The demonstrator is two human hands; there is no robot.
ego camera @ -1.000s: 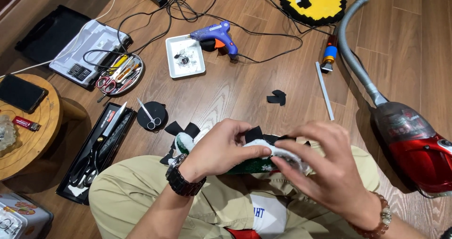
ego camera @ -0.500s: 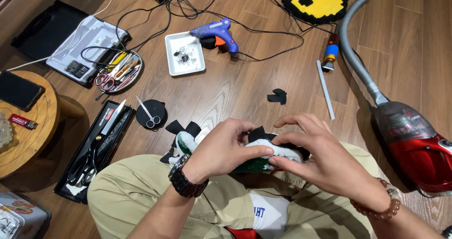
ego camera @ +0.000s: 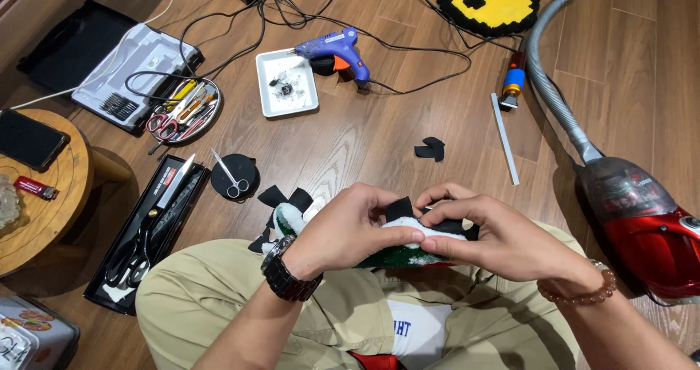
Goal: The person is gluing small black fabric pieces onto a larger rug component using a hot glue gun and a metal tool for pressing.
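Note:
My left hand (ego camera: 348, 228) and my right hand (ego camera: 490, 233) meet over my lap, both closed on a soft felt piece (ego camera: 408, 242) that is green, white and black. The fingertips of both hands pinch a small black felt bit (ego camera: 399, 208) on its top edge. A black watch (ego camera: 286, 277) sits on my left wrist and a bead bracelet (ego camera: 580, 291) on my right. More black felt scraps (ego camera: 286, 197) lie on the floor just left of my left hand.
On the wooden floor lie a blue glue gun (ego camera: 337, 49), a white tray (ego camera: 286, 83), small scissors on a black disc (ego camera: 234, 177), a black tool case with large shears (ego camera: 146, 231), a red vacuum cleaner (ego camera: 642, 220), a glue stick (ego camera: 504, 148) and a yellow rug (ego camera: 487, 2).
My right hand has slid up and left along the felt piece, so its fingers now meet my left hand's at the black bit on top.

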